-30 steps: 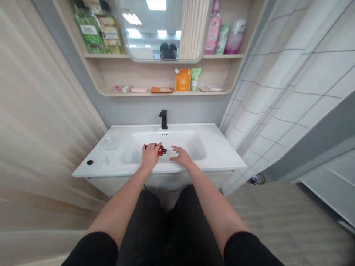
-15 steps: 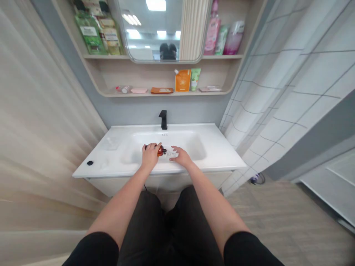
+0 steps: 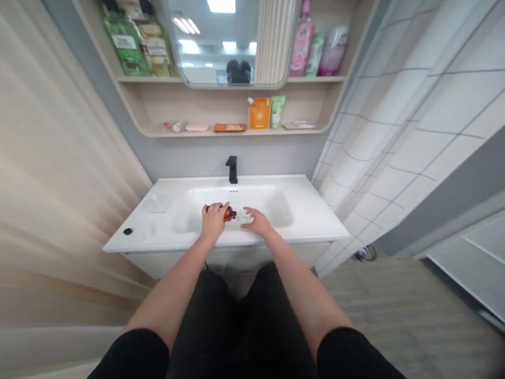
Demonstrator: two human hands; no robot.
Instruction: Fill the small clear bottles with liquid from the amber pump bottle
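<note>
— Closest to you, what is there?
— Your black trousers and two bare forearms. They reach over the front edge of the white washbasin.
— And the hands?
— Your left hand is closed around a small amber bottle. It lies on its side above the bowl, with the dark cap pointing right. Your right hand is just beside the cap, palm down, fingers spread and a little curved. It grips nothing that I can see.
— The surface?
— Glossy white, with a small black object near the left front corner. A black tap stands behind the bowl.
— The room?
— A grey wall carries a wooden shelf with an orange pouch and a green tube. Above is a mirror, with green bottles on its left and pink bottles on its right. White tiles are on your right and a beige panel on your left.
— Any writing?
— The labels are too small to read.
</note>
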